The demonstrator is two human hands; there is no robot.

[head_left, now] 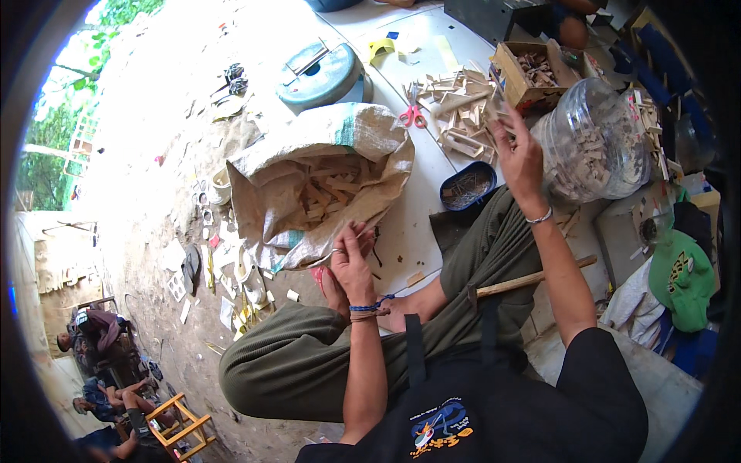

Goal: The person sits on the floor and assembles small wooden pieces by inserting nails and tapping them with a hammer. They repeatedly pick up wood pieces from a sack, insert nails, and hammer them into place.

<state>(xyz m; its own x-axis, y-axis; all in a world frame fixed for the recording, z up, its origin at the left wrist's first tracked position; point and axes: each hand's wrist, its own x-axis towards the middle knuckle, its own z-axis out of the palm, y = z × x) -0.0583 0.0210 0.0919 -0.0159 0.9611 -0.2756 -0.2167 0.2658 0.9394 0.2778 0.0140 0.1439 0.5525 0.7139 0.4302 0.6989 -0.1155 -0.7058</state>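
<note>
My left hand [353,266] is at the near rim of a woven sack [309,131]. Its thumb and fingers are pinched together; whatever they hold is too small to make out. Inside the open sack lie many small wooden pieces [333,193]. Above the right side of a heap of wooden pieces [457,112], my right hand [520,158] reaches out with thumb and fingers apart. Its fingertips are blurred. Beside that heap lie red-handled scissors [414,116]. A blue tin of nails [467,187] stands nearer to my knee.
A hammer [532,276] with a wooden handle rests across my leg. To the right are a clear plastic jar [594,139] of pieces, a wooden box [519,86] and a green cap [681,279]. A round metal container [324,77] stands behind the sack. People [108,393] sit far left.
</note>
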